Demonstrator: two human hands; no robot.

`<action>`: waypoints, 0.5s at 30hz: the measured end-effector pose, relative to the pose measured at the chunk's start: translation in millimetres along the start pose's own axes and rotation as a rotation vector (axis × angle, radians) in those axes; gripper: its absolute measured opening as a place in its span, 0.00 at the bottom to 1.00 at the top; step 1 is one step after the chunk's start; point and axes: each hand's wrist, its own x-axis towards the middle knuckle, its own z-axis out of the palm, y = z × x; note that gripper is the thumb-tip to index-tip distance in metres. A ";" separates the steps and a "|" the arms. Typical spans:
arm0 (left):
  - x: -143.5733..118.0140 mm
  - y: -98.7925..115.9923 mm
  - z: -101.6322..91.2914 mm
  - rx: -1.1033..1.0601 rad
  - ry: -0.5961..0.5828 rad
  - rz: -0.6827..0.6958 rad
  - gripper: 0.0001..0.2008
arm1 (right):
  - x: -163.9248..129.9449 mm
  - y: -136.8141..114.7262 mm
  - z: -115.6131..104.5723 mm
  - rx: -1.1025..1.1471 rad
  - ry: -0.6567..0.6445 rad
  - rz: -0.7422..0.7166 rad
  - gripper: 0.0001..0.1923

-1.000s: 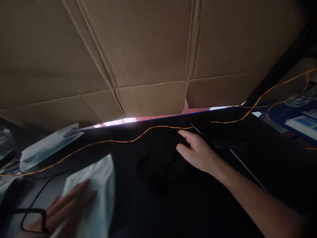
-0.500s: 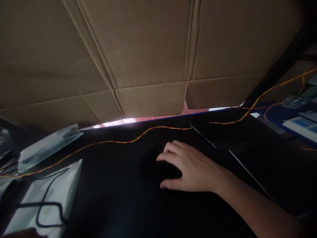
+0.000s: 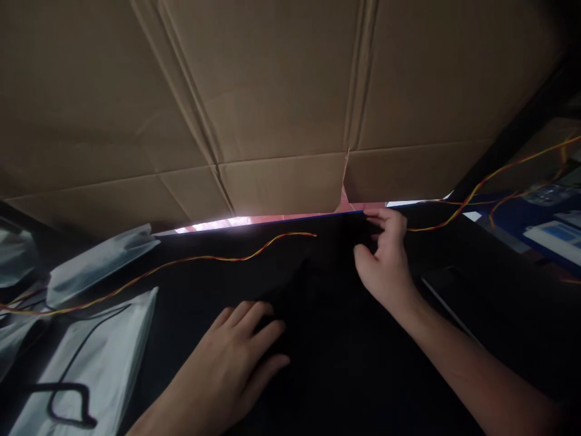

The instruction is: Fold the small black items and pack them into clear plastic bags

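Note:
A dark, soft-looking black piece [image 3: 318, 284] lies between my hands on the black table top [image 3: 200, 339]; its outline melts into the surface. My right hand [image 3: 385, 254] is at the table's far edge, fingers bent and closed on what looks like this black piece, though the grip is partly hidden. My left hand [image 3: 240, 351] lies lower and to the left at the dark piece's near side, knuckles up, with thumb and fingers apart. A twisted red-yellow wire [image 3: 236, 259] crosses behind, its middle stretch covered by the black piece.
Cardboard [image 3: 281, 91] rises behind the table, with a bright gap below it. White plastic packets [image 3: 104, 351] and a black cable [image 3: 84, 393] are at the left. A flat dark device [image 3: 449, 303] lies to the right, and a blue surface [image 3: 508, 221] holds more items.
My right hand has moved up and right to the far edge. My left hand has come in from the lower left. More of the wire's middle is now covered.

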 end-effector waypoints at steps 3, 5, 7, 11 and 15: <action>-4.4 -24.7 -2.0 0.012 -0.120 -0.046 0.15 | -1.4 -6.1 -2.3 -0.134 -0.076 -0.363 0.30; -11.1 -43.0 -7.0 0.014 -0.160 -0.054 0.16 | -5.3 -14.0 -3.6 -0.103 -0.405 -0.505 0.21; -18.4 -61.3 -12.9 -0.019 -0.190 -0.024 0.14 | -9.9 -19.1 -3.2 -0.086 -0.788 -0.551 0.10; -38.2 -92.3 -15.3 -0.121 -0.077 -0.034 0.11 | -14.4 -19.5 -3.5 -0.100 -1.053 -0.405 0.26; -65.1 -114.6 -13.6 -0.122 0.207 -0.212 0.08 | -8.9 -19.4 -11.3 -0.029 -1.157 -0.159 0.32</action>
